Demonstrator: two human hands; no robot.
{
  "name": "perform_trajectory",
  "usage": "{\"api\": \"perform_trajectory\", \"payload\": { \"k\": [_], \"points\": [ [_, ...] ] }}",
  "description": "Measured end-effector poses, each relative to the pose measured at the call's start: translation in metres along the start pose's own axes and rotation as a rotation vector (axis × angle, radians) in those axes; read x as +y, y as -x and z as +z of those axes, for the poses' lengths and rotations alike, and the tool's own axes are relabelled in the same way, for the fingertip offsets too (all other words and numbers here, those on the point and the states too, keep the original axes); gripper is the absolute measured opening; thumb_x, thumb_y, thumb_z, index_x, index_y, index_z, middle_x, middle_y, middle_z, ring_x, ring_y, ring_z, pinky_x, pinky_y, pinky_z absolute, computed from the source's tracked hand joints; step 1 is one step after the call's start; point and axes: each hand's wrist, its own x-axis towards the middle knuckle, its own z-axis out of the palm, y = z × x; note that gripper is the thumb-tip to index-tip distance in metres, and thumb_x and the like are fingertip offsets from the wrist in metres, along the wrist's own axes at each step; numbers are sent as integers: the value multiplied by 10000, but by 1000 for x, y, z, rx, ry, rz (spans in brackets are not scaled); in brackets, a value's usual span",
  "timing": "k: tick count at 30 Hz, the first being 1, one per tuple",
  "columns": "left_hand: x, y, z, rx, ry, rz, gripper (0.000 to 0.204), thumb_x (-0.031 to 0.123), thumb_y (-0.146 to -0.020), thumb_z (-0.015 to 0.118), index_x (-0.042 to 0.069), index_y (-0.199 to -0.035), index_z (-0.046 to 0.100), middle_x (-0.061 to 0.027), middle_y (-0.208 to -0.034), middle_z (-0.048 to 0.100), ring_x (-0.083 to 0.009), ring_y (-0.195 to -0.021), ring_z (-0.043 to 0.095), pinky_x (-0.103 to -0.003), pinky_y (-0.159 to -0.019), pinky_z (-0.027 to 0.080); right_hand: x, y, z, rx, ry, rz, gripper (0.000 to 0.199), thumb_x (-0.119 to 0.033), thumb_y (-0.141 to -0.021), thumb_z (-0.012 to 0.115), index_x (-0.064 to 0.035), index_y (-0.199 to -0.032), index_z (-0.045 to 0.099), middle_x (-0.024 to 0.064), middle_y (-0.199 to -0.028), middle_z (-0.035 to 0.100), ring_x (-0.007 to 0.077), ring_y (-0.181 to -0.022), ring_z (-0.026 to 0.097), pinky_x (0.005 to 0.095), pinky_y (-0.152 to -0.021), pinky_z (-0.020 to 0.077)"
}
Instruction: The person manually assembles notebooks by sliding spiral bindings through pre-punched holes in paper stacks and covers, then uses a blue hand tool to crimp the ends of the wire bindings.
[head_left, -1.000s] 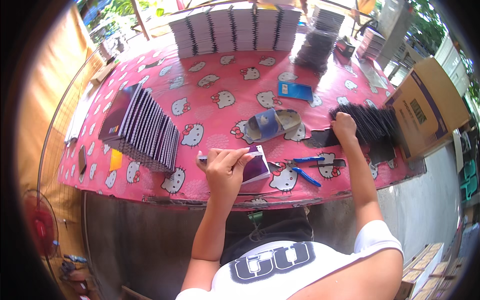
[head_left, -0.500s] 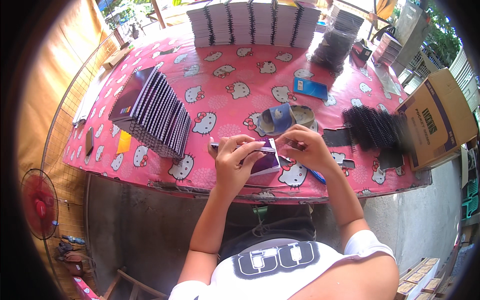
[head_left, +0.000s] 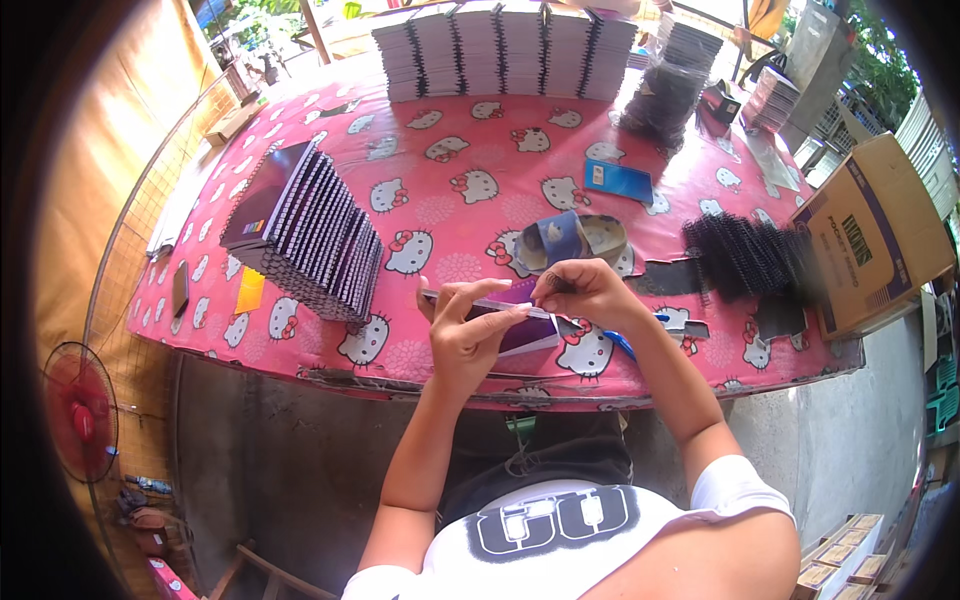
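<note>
1. Near the front edge of the surface (head_left: 470, 150), in the head view, both hands meet over a purple notebook (head_left: 520, 325) that lies flat on the pink patterned cloth.
2. The left hand (head_left: 470, 325) is half closed – thumb and forefinger pinch the near end of the notebook's top edge, the other fingers curled beneath.
3. The right hand (head_left: 585, 290) is closed in a pinch at the other end of that same edge, and something thin and dark shows at its fingertips; what it is cannot be told.
4. Left of the hands, well apart from them, a slanted row of dark spiral-bound notebooks (head_left: 305, 235) leans across the cloth.
5. To the right lies a heap of black binding coils (head_left: 745, 255), with a cardboard box (head_left: 870, 235) just beyond at the surface's corner.
6. Behind the hands sit two rolls of tape (head_left: 575, 238) and a blue booklet (head_left: 618, 180) – farther back, stacks of pale notebooks (head_left: 500, 50) line the far edge.
7. A blue pen (head_left: 622, 345) lies just under the right wrist.
8. Down at the left, on the ground, stands a red fan (head_left: 80, 425).
</note>
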Motion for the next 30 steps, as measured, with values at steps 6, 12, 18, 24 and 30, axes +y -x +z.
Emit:
{"api": "perform_trajectory", "payload": {
  "k": [6, 12, 18, 24, 30],
  "points": [
    [0, 0, -2, -27, 28, -16, 291, 23, -629, 780, 178, -875, 769, -58, -1025, 658, -187, -892, 547, -298, -754, 449, -6, 3, 1, -8, 67, -32, 144, 51, -828, 650, 6, -965, 644, 8, -869, 647, 43, -769, 564, 197, -647, 450],
    [0, 0, -3, -24, 51, -6, 278, 23, -629, 777, 173, -863, 768, -59, -1023, 657, -190, -893, 550, -296, -755, 447, -1, 1, 0, -42, 111, -88, 154, 45, -825, 657, 4, -972, 635, 8, -870, 646, 50, -774, 568, 202, -648, 454],
    [2, -1, -4, -33, 142, -85, 262, 47, -617, 772, 194, -835, 768, -27, -1021, 659, -181, -897, 557, -296, -886, 380, 9, -3, -1, -54, -20, -82, 171, 61, -806, 668, 2, -962, 630, 11, -867, 642, 50, -766, 565, 202, -638, 449],
    [0, -2, -10, -73, 110, -52, 229, 59, -634, 773, 183, -826, 766, -27, -1017, 660, -188, -913, 559, -291, -817, 422, 5, -2, 1, -46, -29, -3, 182, 69, -810, 658, 6, -978, 626, 10, -879, 633, 48, -803, 560, 206, -692, 458],
    [3, -4, -7, -61, 73, -41, 225, 39, -647, 785, 138, -847, 758, -44, -978, 670, -175, -846, 536, -288, -724, 435, 7, 3, 10, 76, 55, -140, 140, 61, -831, 641, 10, -961, 632, -12, -854, 623, 17, -724, 530, 177, -620, 424]
  ]
}}
